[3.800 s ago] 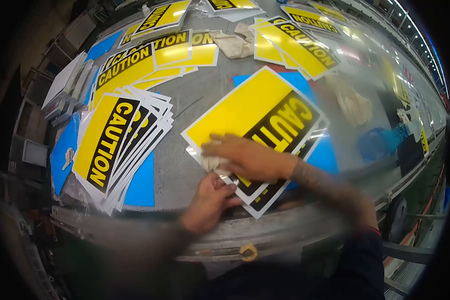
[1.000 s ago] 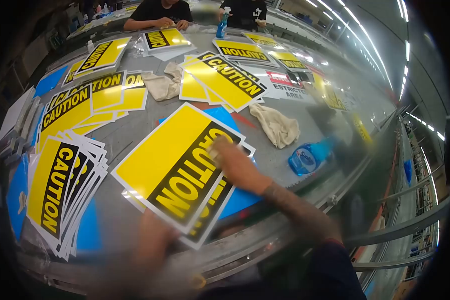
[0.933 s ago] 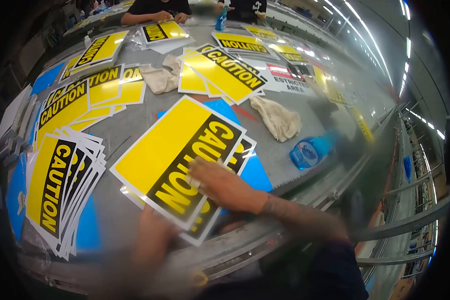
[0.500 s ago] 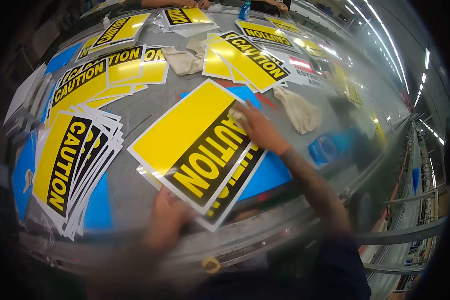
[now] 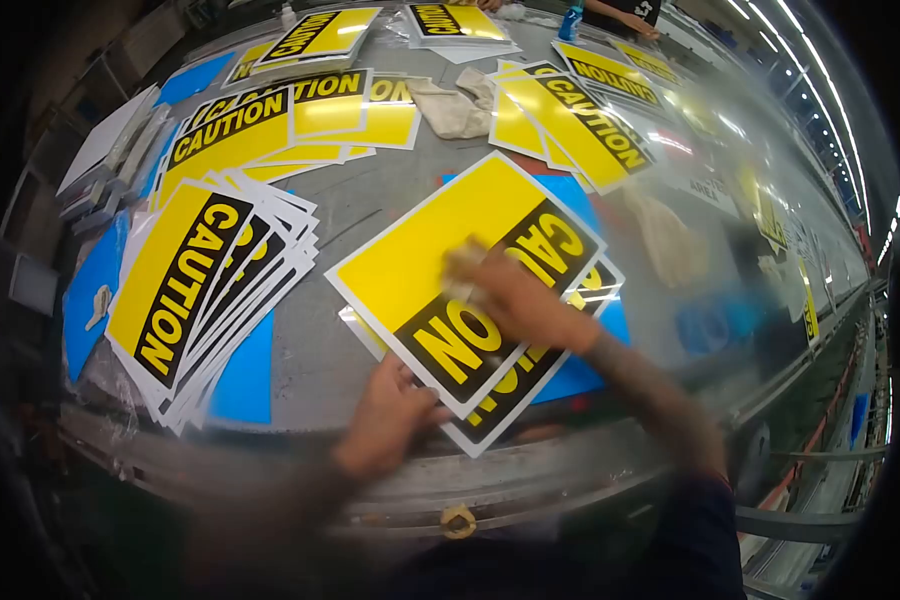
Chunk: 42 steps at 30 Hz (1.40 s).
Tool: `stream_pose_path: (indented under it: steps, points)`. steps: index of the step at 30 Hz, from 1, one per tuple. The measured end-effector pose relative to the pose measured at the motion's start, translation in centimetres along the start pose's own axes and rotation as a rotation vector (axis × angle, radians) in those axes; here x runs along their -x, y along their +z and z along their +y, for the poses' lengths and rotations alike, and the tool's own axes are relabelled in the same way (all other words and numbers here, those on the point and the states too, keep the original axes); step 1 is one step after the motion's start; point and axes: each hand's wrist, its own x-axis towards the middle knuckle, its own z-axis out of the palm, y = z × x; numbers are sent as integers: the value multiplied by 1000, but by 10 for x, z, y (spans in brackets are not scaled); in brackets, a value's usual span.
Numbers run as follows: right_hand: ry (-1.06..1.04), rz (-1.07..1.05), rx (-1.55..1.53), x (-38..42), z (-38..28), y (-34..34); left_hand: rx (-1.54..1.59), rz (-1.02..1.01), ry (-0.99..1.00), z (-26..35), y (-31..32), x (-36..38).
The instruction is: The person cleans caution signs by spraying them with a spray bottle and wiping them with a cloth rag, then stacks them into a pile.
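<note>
A yellow and black caution sign (image 5: 420, 245) lies at an angle on top of other signs, with a blue sheet (image 5: 610, 335) under them. Over its lettering is my right hand (image 5: 505, 295), its fingers bent and blurred on the sign's face; what they press or hold, if anything, is too blurred to make out. My left hand (image 5: 390, 410) is at the sign's lower left edge, with the fingertips touching that edge and the thumb side partly hidden. To the left, a fanned stack of caution signs (image 5: 170, 270) rests on another blue sheet.
More caution signs (image 5: 230, 130) lie across the back of the grey table (image 5: 320, 330). Pale cloths (image 5: 450, 108) are behind and to the right. A blurred blue bottle (image 5: 715, 325) lies at the right. Another person's arm (image 5: 625, 18) shows at the far edge.
My right hand has moved from the sign's upper right edge onto the middle of its face. The whole view has shifted, so the table's contents appear further right.
</note>
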Motion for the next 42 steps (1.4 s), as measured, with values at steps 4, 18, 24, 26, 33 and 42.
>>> stream_pose_path:
  steps: [4,18,24,26,33,42]
  points:
    - [-178,-208,-175,-12,-47,17,74,-12,4,0,-3,-2]
    - [-173,-61,-100,-98,-28,38,36,-24,-15,9,-5,-2]
    - [-239,-388,-246,-90,-41,20,59,-66,11,5,-4,-2]
    - [-312,-294,-285,-58,-43,17,105,-40,18,-5,-12,-5]
    - [72,50,88,18,68,-38,34,-21,13,4,2,-1]
    - [-170,-118,-136,27,-73,21,-27,14,2,3,2,4]
